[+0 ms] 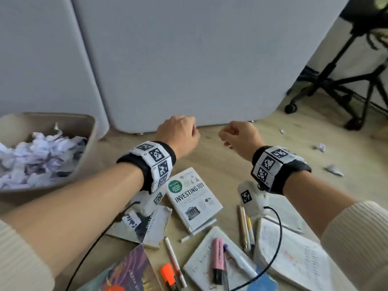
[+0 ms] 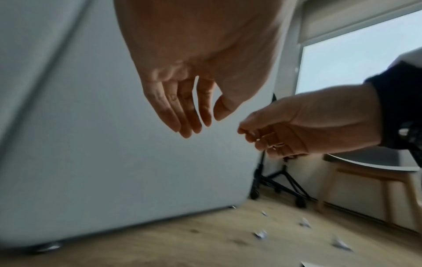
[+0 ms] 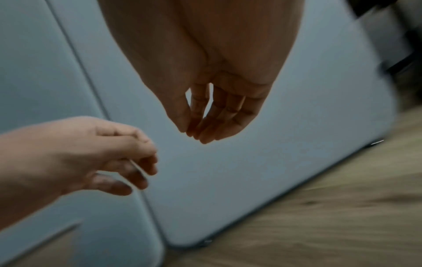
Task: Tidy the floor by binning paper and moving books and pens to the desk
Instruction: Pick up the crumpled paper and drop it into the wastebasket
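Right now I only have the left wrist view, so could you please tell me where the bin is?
Observer: The bin sits on the floor left of the left hand, holding crumpled paper.
Operator: Thank you; are books left on the floor?
Observer: Yes, several lie beneath the forearms, including a white book titled Investing 101.
Operator: And any pens?
Observer: A pink highlighter lies on another book, an orange highlighter on the floor.
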